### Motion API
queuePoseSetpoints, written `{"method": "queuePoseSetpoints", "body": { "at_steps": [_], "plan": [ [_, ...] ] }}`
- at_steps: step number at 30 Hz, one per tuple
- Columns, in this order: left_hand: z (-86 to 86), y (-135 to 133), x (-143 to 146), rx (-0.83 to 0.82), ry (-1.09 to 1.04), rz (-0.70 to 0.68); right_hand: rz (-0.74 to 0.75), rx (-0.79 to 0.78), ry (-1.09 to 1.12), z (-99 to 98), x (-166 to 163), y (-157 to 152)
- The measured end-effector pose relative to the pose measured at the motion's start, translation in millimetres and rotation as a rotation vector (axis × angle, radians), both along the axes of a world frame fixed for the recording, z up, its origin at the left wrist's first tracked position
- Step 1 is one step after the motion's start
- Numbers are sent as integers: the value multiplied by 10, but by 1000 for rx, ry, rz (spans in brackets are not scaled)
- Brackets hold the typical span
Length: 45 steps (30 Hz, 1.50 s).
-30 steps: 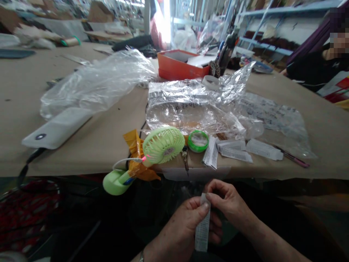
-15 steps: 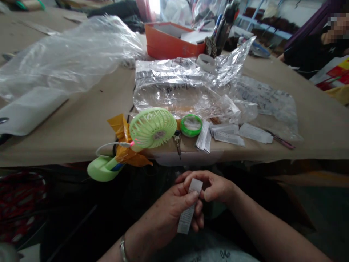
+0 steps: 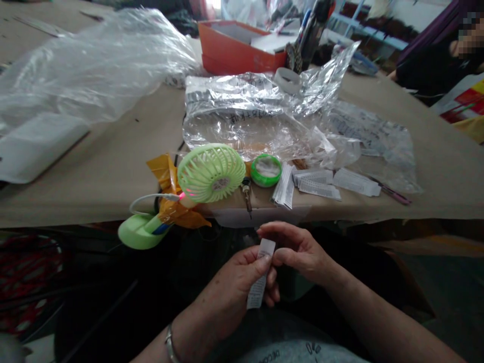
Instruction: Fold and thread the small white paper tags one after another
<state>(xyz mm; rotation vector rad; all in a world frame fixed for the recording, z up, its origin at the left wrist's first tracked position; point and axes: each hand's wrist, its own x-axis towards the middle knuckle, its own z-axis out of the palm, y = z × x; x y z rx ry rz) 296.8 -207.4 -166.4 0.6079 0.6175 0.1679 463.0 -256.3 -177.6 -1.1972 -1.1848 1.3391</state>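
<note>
Below the table's front edge, my left hand pinches a narrow white printed label strip between thumb and fingers. My right hand is curled right beside it, its fingertips closed on the strip's top end. The strip hangs down past my left palm. On the table edge just above lie more white label strips in small stacks, a round green tape roll and a small light-green fan taped on with yellow tape.
Crumpled clear plastic bags cover the brown table. An orange box stands at the back. A white flat device lies at left. Another person sits at far right.
My hands have drawn the strip lower and closer together; the right hand shifted from the strip's upper end to folding over its top. The view tilted down toward the table.
</note>
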Motion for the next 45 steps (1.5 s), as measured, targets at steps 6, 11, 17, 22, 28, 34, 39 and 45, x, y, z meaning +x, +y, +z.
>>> {"method": "queuePoseSetpoints", "body": {
  "at_steps": [6,11,17,22,28,34,39,45],
  "plan": [
    [29,-3,31,45,40,40,-93,335,-737,145,-77,-106],
    [41,-5,28,41,73,33,-103,313,-754,109,-141,-137],
    [27,-10,28,105,102,76,-216,-99,-103,42,-199,-80],
    [3,-11,29,266,144,101,-205,-195,245,8,-317,25],
    [7,34,5,500,203,166,-248,-123,134,29,-364,104],
    [-25,139,-77,818,307,262,-278,27,-207,115,-304,241],
    [19,277,-87,1048,431,342,-279,11,-277,127,-294,336],
    [57,353,-45,1180,456,364,-269,58,-317,113,-272,370]
  ]
}}
